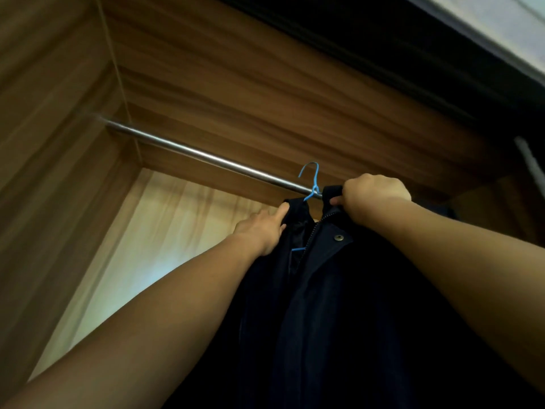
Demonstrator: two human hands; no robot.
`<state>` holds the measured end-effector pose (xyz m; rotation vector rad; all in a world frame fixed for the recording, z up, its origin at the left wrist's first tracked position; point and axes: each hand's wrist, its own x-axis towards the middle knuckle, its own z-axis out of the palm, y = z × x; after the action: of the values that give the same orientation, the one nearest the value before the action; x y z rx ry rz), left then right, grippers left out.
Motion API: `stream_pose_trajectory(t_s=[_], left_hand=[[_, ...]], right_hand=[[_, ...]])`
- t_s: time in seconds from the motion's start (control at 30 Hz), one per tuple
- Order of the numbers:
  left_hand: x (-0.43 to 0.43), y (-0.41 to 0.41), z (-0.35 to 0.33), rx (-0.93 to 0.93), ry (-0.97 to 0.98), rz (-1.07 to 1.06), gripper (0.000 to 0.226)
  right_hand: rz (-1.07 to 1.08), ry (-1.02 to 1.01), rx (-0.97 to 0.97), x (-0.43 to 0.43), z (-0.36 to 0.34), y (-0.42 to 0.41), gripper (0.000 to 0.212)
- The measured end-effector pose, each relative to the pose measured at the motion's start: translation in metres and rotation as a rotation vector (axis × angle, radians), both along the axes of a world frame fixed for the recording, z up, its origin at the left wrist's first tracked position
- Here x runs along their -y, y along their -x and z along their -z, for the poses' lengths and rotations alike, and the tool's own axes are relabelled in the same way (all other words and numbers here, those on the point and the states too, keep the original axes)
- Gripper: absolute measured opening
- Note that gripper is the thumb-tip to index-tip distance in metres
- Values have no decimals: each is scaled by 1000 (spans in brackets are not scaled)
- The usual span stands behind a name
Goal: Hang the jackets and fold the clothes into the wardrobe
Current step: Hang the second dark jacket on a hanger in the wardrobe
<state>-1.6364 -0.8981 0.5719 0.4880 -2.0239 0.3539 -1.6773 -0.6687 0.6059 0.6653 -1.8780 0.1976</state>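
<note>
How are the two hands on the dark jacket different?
The left hand lies with fairly straight fingers against the jacket; the right hand is curled, gripping its collar. The left hand sits lower, left of the blue hanger; the right hand is higher, right of it. Both touch the jacket's top, arms raised.

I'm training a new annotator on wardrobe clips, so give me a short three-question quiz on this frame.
1. True or false: the jacket is white.
2. The right hand grips: A a shoe, B the jacket's collar, C a bag.
3. Fill in: the hanger is ___ in colour.
Key: 1 false, it is dark. 2 B. 3 blue.
</note>
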Motion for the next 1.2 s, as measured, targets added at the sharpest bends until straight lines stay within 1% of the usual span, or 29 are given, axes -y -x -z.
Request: stream_pose_trajectory(t_s=[0.17,0.3,0.43,0.57,0.6,0.67,0.73,0.8,0.83,0.87,0.9,0.93,0.97,1.0,1.03,1.07,1.1,1.13,1.2], left_hand=[[18,5,1,26,-99,-29,59],[20,9,-1,30,-132,-25,62],[18,11,1,29,-149,33,63],[20,5,26,61,-132,76,62],[19,4,36,53,-131,93,60],[19,2,53,-31,-113,145,49],[17,-4,67,-195,-90,220,38],[13,-10,80,-361,-127,329,32],[9,-12,86,-422,-204,401,29],[4,-13,93,-469,-341,498,27],[-2,-14,100,-495,-512,615,26],[-5,-15,106,-501,-680,725,29],[-7,-18,110,-491,-807,807,33],[-8,-21,113,-456,-877,848,35],[-7,-25,115,-418,-904,870,34],[-8,-29,116,-387,-903,871,30],[-10,-33,116,-365,-891,866,28],[-11,-36,117,-347,-869,864,29],[-17,-39,127,-285,-812,853,33]], right_hand=[[-3,-49,-1,28,-4,12,36],[-36,-16,30,31,-1,18,40],[-26,-23,59,30,0,17,42],[-15,-79,47,32,19,20,37],[-15,-85,27,33,25,20,40],[2,-62,-58,34,37,19,49],[68,-4,-193,36,47,19,54],[152,-7,-371,39,60,21,49],[133,-17,-486,42,68,23,41],[77,-25,-598,45,77,22,32],[5,-35,-646,48,86,21,26],[-80,-44,-576,49,96,16,25],[-164,-17,-414,49,105,9,32],[-223,28,-212,49,111,2,44],[-275,80,-49,48,114,-2,56],[-308,129,71,47,115,-3,65],[-344,177,153,48,115,-5,69],[-387,224,231,50,114,-7,70],[-532,345,384,55,112,-11,63]])
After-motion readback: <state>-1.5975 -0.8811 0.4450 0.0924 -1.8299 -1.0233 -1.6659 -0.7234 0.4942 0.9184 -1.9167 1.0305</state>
